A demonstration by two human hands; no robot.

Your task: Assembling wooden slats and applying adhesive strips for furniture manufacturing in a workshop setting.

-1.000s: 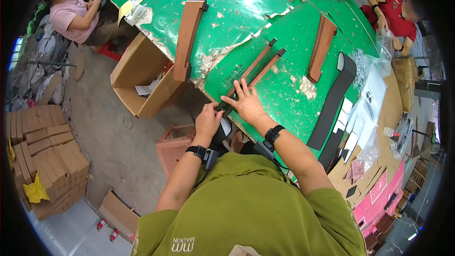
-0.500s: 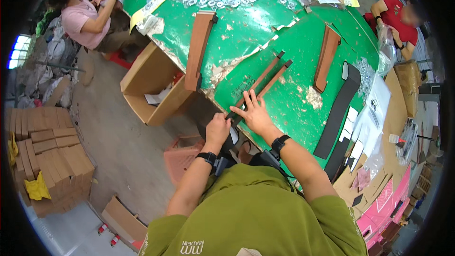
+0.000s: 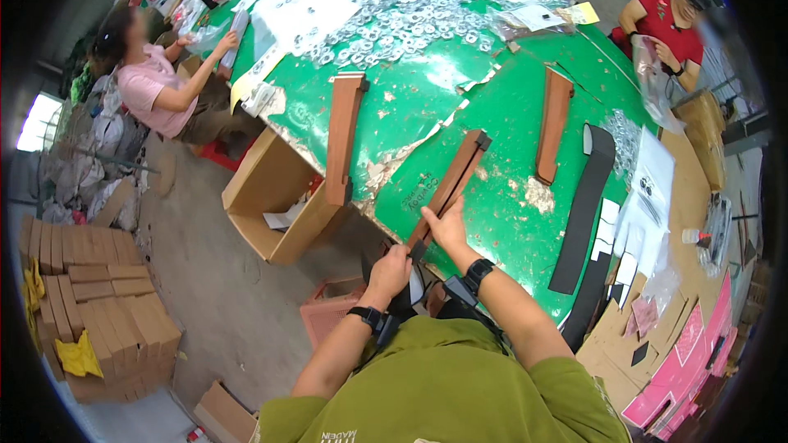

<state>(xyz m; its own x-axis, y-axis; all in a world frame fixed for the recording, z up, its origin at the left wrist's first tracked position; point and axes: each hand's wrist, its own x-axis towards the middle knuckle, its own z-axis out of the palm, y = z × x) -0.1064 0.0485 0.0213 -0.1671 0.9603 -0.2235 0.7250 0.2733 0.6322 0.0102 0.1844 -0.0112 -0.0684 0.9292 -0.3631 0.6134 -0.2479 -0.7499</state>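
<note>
Brown bar (image 3: 453, 180) lay slantwise at the near edge of the green table (image 3: 509, 246). Long axis ran from the worker's left hand (image 3: 388, 276) away and to the right; far end, with its black cap (image 3: 483, 141), pointed at the table's far right. A dark patch showed at the near end, probably a second cap, but the fingers crowded my view there.

Around it I noted a brown leg (image 3: 345, 139) to the left, jutting over the table edge above an open cardboard box (image 3: 308, 221), and another leg (image 3: 554, 127) to the right. Beyond that, a long black strip (image 3: 581, 221) with a bent top, white pieces (image 3: 607, 226) beside it. Metal rings (image 3: 394, 4) covered the far side. A pink stool (image 3: 324, 312) stood below the edge. Two co-workers sat well apart, one in pink (image 3: 152, 98), one in red (image 3: 669, 20).

Left hand was closed, fingertips pinching the near end at the table edge. Right hand (image 3: 447, 226) was part curled, gripping the bar further up: thumb across the top, fingers along the right side, hiding a stretch of it.
</note>
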